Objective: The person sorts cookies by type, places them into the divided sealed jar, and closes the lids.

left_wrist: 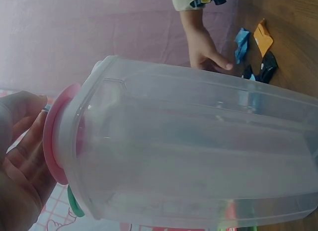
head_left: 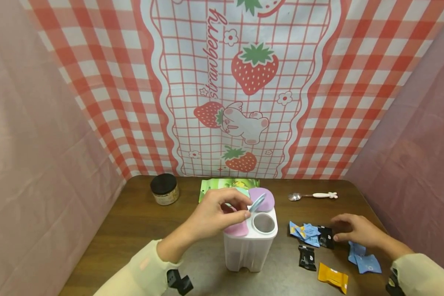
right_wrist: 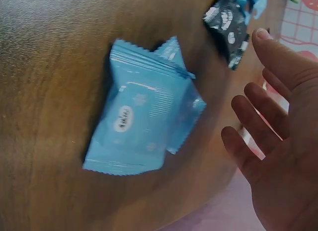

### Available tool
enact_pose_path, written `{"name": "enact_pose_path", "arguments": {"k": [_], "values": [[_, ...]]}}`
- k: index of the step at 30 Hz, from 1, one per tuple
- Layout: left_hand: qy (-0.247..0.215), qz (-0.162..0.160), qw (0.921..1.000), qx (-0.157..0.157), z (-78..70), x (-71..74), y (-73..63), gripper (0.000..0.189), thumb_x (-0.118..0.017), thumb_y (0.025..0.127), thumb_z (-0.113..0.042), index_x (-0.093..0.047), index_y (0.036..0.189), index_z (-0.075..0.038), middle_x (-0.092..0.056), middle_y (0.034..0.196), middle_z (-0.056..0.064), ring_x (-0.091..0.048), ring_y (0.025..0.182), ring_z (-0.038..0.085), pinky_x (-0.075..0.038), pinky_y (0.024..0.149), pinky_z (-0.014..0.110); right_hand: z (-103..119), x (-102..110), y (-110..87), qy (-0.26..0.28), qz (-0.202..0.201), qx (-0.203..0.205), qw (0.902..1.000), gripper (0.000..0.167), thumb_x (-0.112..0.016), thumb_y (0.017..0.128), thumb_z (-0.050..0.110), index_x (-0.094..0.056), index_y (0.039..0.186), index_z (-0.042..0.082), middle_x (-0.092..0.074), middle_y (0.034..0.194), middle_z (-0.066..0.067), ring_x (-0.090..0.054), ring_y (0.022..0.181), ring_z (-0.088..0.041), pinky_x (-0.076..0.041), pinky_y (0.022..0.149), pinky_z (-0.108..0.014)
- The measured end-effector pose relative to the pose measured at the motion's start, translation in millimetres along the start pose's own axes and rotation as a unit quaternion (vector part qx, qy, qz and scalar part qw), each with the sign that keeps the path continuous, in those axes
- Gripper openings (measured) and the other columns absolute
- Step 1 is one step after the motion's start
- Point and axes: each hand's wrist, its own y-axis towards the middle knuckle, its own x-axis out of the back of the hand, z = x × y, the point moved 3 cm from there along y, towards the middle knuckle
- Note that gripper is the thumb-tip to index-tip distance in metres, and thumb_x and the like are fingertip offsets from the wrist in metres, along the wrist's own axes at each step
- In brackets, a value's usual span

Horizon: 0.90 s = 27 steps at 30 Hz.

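Observation:
A tall translucent container (head_left: 246, 253) with a white top stands upright in front of me. Its top carries a pink lid (head_left: 237, 228), a purple lid (head_left: 263, 199) and a green lid (head_left: 243, 191). One round opening (head_left: 264, 223) is uncovered. Just beside it, my left hand (head_left: 216, 209) pinches a light blue lid (head_left: 257, 202) tilted up on edge, between thumb and fingers. My right hand (head_left: 360, 231) hovers with loosely bent fingers and holds nothing. Near its fingertips lies a black packet (head_left: 325, 237); blue packets (right_wrist: 136, 109) lie under the hand on the table.
Several blue packets (head_left: 305, 233) lie right of the container, with another black packet (head_left: 307, 257) and a yellow packet (head_left: 333, 278) nearer me. Farther back are a spoon (head_left: 314, 196), a black-lidded jar (head_left: 164, 189) and a green bag (head_left: 214, 183) against the checkered cloth.

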Motion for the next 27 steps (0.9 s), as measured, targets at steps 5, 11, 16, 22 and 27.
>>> {"name": "enact_pose_path", "arguments": {"k": [5, 11, 16, 22, 27], "values": [[0.001, 0.0, 1.0, 0.004, -0.1, 0.9, -0.2, 0.017, -0.079, 0.088, -0.011, -0.076, 0.105, -0.01, -0.074, 0.089, 0.004, -0.068, 0.08, 0.008, -0.063, 0.068, 0.032, -6, -8, 0.4, 0.008, 0.015, -0.015, 0.9997, 0.051, -0.088, 0.079, 0.035, -0.071, 0.118, 0.006, -0.075, 0.111, -0.005, -0.07, 0.095, -0.018, -0.057, 0.076, -0.029], [-0.003, -0.001, 1.0, 0.004, 0.5, 1.7, 0.1, 0.017, -0.079, 0.088, -0.011, -0.076, 0.105, -0.009, -0.075, 0.089, 0.004, -0.068, 0.08, 0.007, -0.063, 0.069, 0.031, -9, -16, 3.6, 0.014, 0.027, -0.036, 0.9989, 0.047, -0.088, 0.079, 0.032, -0.072, 0.114, 0.006, -0.074, 0.107, -0.003, -0.068, 0.092, -0.016, -0.056, 0.074, -0.028], [-0.003, -0.001, 1.0, 0.004, 1.4, 1.7, 0.0, 0.017, -0.079, 0.088, -0.01, -0.076, 0.105, -0.009, -0.075, 0.089, 0.005, -0.069, 0.08, 0.008, -0.063, 0.069, 0.031, -8, -17, 5.7, 0.003, 0.023, -0.044, 0.9987, 0.044, -0.089, 0.078, 0.03, -0.073, 0.111, 0.007, -0.073, 0.102, 0.0, -0.065, 0.088, -0.013, -0.055, 0.072, -0.029], [-0.003, -0.001, 1.0, 0.006, 2.0, 1.8, 0.0, 0.017, -0.079, 0.088, -0.01, -0.076, 0.105, -0.009, -0.075, 0.089, 0.004, -0.069, 0.08, 0.008, -0.063, 0.069, 0.031, -11, -21, 8.0, -0.002, 0.017, -0.032, 0.9993, 0.044, -0.089, 0.078, 0.027, -0.073, 0.114, 0.008, -0.066, 0.09, 0.007, -0.057, 0.08, -0.003, -0.051, 0.068, -0.026], [-0.002, -0.001, 1.0, 0.007, 2.2, 2.1, 0.2, 0.017, -0.079, 0.088, -0.01, -0.076, 0.105, -0.01, -0.075, 0.089, 0.004, -0.069, 0.081, 0.008, -0.063, 0.07, 0.032, -13, -24, 10.6, 0.004, 0.014, -0.008, 0.9999, 0.04, -0.089, 0.077, 0.025, -0.074, 0.111, 0.01, -0.061, 0.086, 0.008, -0.052, 0.077, 0.0, -0.047, 0.065, -0.025]]}}
